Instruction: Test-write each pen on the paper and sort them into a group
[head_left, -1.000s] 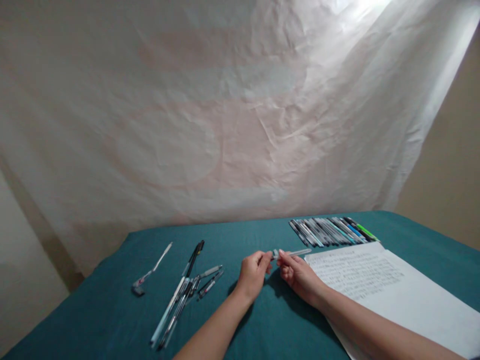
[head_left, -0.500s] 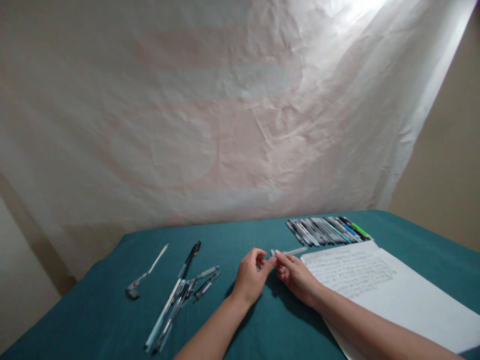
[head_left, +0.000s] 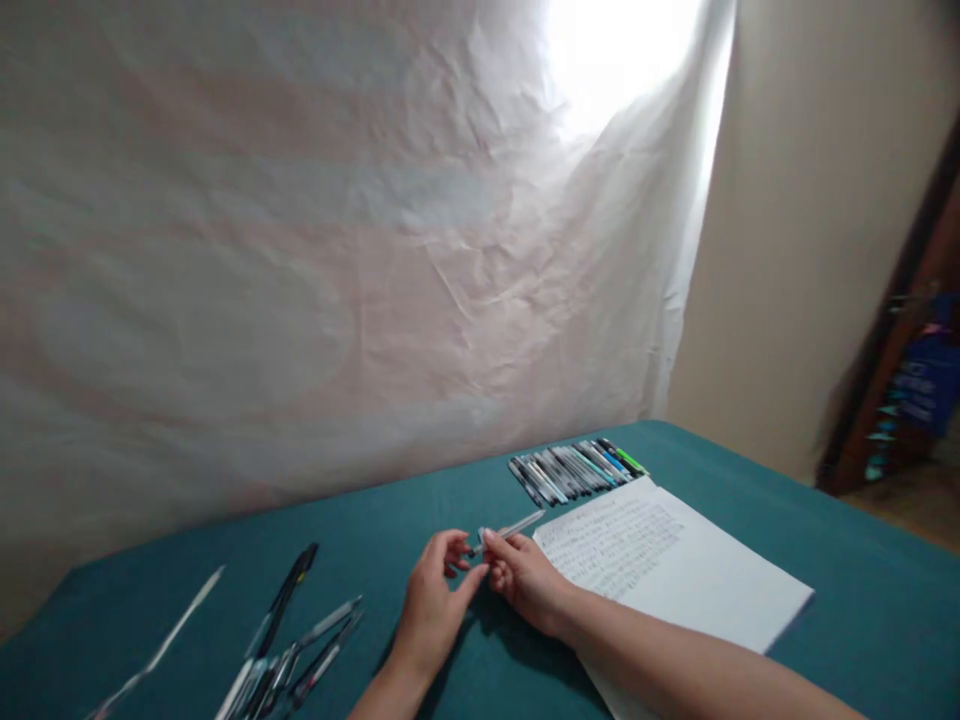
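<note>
A: Where's the pen [head_left: 523,522]?
B: In the right hand [head_left: 529,585]. Thumb and fingers pinch it close to one end, and its clear barrel slants up and away beyond them, to the right.

A: And the left hand [head_left: 435,595]?
B: Just beside, on the left. Its fingers are loosely curled, with a gap between thumb and forefinger. The dark near end of the pen sits by those fingertips; I can't tell whether they touch it.

A: What lies nearest the right fingers?
B: White paper [head_left: 724,595], to their right, with rows of handwriting on the part closest to them. The right forearm crosses over its near side.

A: Farther out past those fingertips?
B: A row of pens [head_left: 574,473], laid side by side beyond the held one, a bright green one at the end farthest from the fingers.

A: Left of the left fingers?
B: A loose heap of pens [head_left: 330,620], nearer the wearer, with a black pen [head_left: 291,587] reaching outward from it. Well farther left lies a thin whitish strip [head_left: 176,632], blurred.

A: Underneath and behind?
B: A dark green cloth [head_left: 390,530] below both hands, and a wrinkled pale sheet [head_left: 300,300] hanging well beyond the fingers.
</note>
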